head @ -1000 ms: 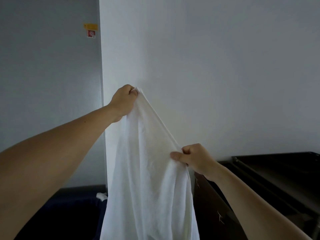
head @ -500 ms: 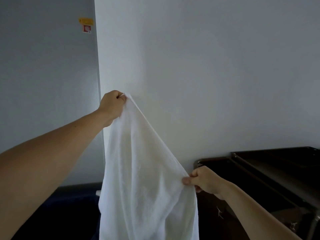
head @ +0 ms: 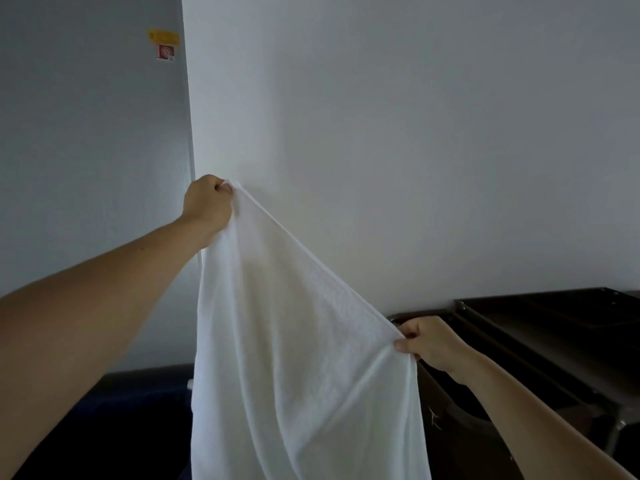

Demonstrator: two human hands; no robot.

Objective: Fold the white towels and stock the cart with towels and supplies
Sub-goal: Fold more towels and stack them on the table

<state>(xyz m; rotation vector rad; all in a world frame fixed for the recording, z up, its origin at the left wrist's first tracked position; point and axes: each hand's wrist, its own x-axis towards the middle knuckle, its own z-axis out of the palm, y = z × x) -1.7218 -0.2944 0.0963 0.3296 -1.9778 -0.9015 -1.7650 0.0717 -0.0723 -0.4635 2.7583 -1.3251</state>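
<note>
I hold the white towel (head: 298,358) up in the air in front of the wall (head: 415,150), one long edge stretched between my two hands. My left hand (head: 207,206) is the higher one, fingers curled tight round a top corner. My right hand (head: 429,341) is lower and further right, thumb and fingers pinching the same edge near its other end. The hands are well apart, so the edge runs taut and slanting between them, and the rest of the cloth hangs free below, out past the bottom of the view.

I hold it this way to let its weight pull out the creases and to find the corners, which I judge to be the opening of a fold. No fold is made yet.

The dark cart (head: 554,327), as I take it to be, stands just behind and to the right of my right hand. Its top looks like a shallow tray, and I see no towels on it. A dark blue surface (head: 114,410) lies low on the left, and I cannot tell what it is.

High on the left wall sit a yellow label (head: 163,37) and, just under it, a red and white sticker (head: 165,52). Both are too small and blurred for me to read.
</note>
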